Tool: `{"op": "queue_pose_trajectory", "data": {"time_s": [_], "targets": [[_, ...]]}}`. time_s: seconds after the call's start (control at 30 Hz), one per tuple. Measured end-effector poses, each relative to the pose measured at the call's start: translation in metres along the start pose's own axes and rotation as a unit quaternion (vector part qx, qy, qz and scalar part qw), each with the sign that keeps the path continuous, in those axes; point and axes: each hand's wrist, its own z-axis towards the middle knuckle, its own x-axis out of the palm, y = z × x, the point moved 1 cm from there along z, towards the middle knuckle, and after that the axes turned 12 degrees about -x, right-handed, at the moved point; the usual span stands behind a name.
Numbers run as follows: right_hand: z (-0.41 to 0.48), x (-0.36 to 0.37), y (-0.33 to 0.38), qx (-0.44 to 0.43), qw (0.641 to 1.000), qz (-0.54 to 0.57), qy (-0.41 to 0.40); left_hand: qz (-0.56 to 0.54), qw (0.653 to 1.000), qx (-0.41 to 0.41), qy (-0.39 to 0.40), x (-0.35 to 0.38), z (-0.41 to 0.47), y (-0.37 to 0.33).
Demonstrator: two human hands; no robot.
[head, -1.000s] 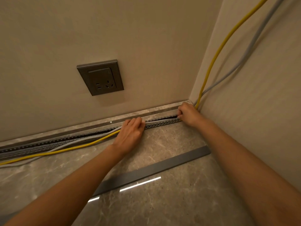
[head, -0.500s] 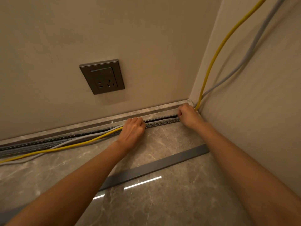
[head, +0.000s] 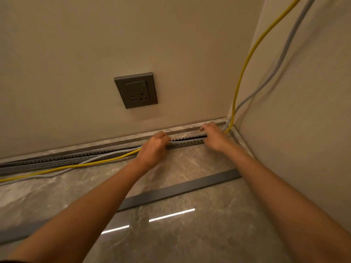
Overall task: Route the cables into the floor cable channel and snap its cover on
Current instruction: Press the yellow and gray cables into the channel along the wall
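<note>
A grey slotted cable channel (head: 187, 144) runs along the foot of the back wall. A yellow cable (head: 247, 59) and a grey cable (head: 284, 52) come down the right wall into the corner and run into the channel. My left hand (head: 152, 148) is curled over both cables at the channel's edge, pressing them in. My right hand (head: 213, 136) rests fingers-down on the channel near the corner. To the left of my left hand the yellow and grey cables lie outside the channel on the floor. The long grey cover strip (head: 180, 188) lies loose on the floor behind my arms.
A dark wall socket (head: 135, 90) sits on the back wall above the channel. The floor is glossy marble tile (head: 190, 234) with light reflections. The right wall (head: 303, 130) closes the corner. A stone skirting strip (head: 114, 141) borders the wall.
My left hand has curled from flat into a grip on the cables. My right hand has shifted slightly left along the channel. The camera has moved, and the socket sits more central.
</note>
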Motion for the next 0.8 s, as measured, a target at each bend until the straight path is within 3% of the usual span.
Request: {"op": "queue_pose_trajectory", "data": {"time_s": [0.1, 0.27, 0.43, 0.8], "targets": [[0.003, 0.01, 0.025, -0.02, 1.0, -0.002, -0.009, -0.006, 0.998, -0.054, -0.041, -0.01, -0.011, 0.021], [0.012, 0.037, 0.081, -0.082, 0.996, 0.03, -0.009, 0.071, 0.988, -0.137, 0.031, -0.017, -0.031, 0.069], [0.024, 0.065, 0.128, -0.104, 0.994, 0.035, 0.003, 0.114, 0.986, -0.106, 0.064, -0.026, -0.047, 0.111], [0.029, 0.076, 0.136, 0.026, 0.982, 0.143, -0.117, 0.121, 0.989, -0.018, 0.079, -0.047, -0.027, 0.136]]}}
